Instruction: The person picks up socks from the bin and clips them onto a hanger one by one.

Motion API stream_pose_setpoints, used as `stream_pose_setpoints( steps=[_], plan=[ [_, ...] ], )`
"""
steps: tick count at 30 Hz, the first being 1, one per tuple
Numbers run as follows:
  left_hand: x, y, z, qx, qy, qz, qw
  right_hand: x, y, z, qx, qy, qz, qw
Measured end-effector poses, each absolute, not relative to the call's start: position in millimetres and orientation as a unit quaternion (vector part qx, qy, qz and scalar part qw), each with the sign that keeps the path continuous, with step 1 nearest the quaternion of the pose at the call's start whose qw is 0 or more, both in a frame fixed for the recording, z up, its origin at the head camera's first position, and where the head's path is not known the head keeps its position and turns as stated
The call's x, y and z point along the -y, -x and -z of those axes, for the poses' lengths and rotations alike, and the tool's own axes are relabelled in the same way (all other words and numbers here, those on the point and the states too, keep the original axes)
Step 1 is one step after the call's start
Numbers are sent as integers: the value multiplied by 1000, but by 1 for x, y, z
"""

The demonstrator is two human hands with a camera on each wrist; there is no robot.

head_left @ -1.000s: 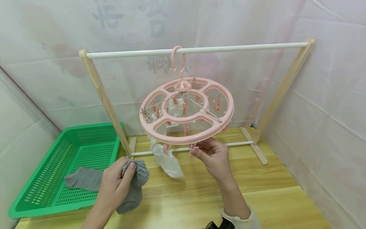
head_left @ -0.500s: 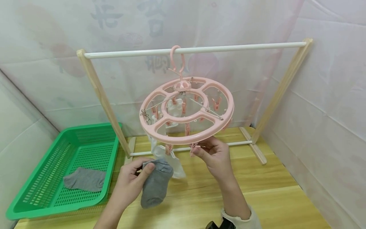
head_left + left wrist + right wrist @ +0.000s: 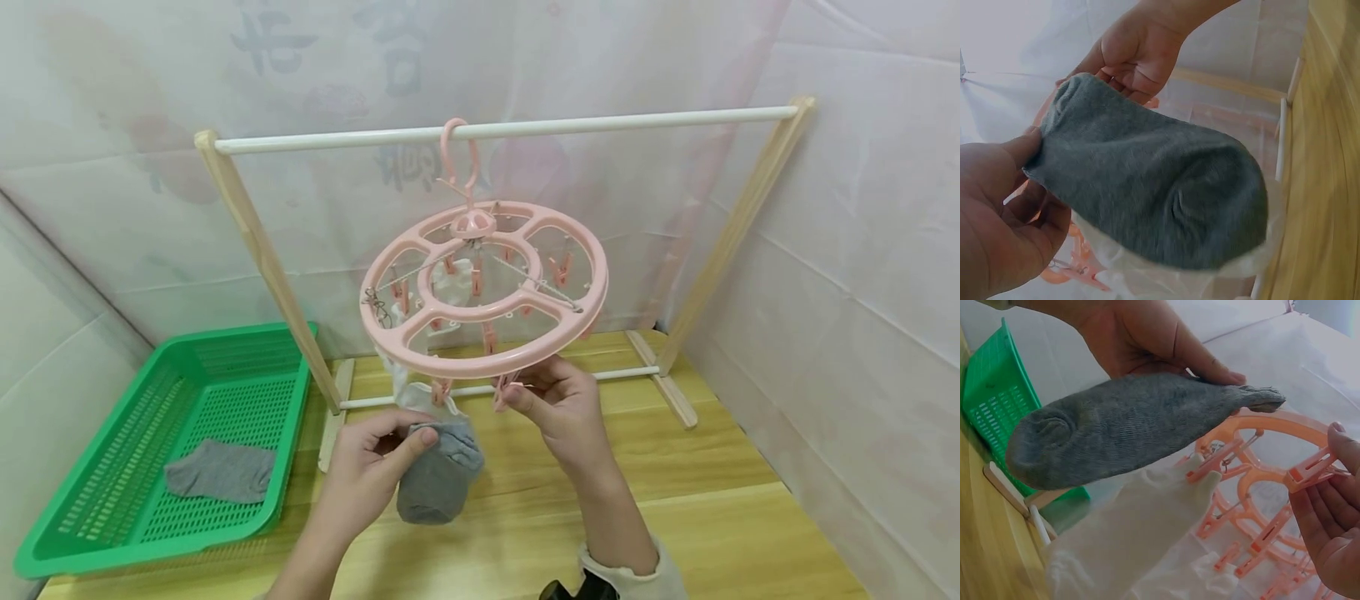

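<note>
In the head view my left hand [image 3: 363, 475] pinches a grey sock [image 3: 438, 483] at its cuff, toe hanging down. The sock is just below and left of the pink clip [image 3: 504, 390] that my right hand [image 3: 566, 417] pinches between thumb and fingers. This clip hangs from the front rim of a round pink drying hanger [image 3: 480, 367]. The right wrist view shows the clip [image 3: 1310, 470] in the right hand, with the cuff of the grey sock [image 3: 1110, 428] apart from it. A white sock [image 3: 1129, 525] hangs from a neighbouring clip [image 3: 1216, 460], partly behind the grey one.
Another grey sock [image 3: 221, 471] lies in a green basket [image 3: 172, 547] at the left. The hanger hooks over the white rod [image 3: 637, 125] of a wooden stand [image 3: 738, 229]. More white cloth [image 3: 453, 283] hangs at the back. Fabric walls enclose the wooden table [image 3: 660, 533].
My left hand has brought the grey sock rightward from beside the basket to near the right hand's clip. The right hand stays on its clip.
</note>
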State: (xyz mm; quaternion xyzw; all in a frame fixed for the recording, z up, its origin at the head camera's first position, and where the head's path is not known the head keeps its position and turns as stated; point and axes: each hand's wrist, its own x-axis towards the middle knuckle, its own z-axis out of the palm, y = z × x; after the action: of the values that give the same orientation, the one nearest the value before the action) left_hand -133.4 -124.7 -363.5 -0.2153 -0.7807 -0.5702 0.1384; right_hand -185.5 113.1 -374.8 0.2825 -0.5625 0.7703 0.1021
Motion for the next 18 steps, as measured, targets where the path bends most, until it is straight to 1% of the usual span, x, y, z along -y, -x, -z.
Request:
stream_pose_setpoints(
  steps=[4, 9, 14, 18],
  plan=[
    [118, 135, 362, 782, 222, 567, 132, -113, 185, 374, 563, -287, -769, 98],
    [108, 138, 361, 792, 218, 549, 156, -112, 183, 373, 564, -285, -769, 94],
    [103, 142, 364, 799, 245, 514, 193, -112, 182, 372, 560, -283, -773, 94],
    [99, 144, 367, 798, 264, 497, 217, -112, 183, 372, 555, -293, -771, 106]
  ],
)
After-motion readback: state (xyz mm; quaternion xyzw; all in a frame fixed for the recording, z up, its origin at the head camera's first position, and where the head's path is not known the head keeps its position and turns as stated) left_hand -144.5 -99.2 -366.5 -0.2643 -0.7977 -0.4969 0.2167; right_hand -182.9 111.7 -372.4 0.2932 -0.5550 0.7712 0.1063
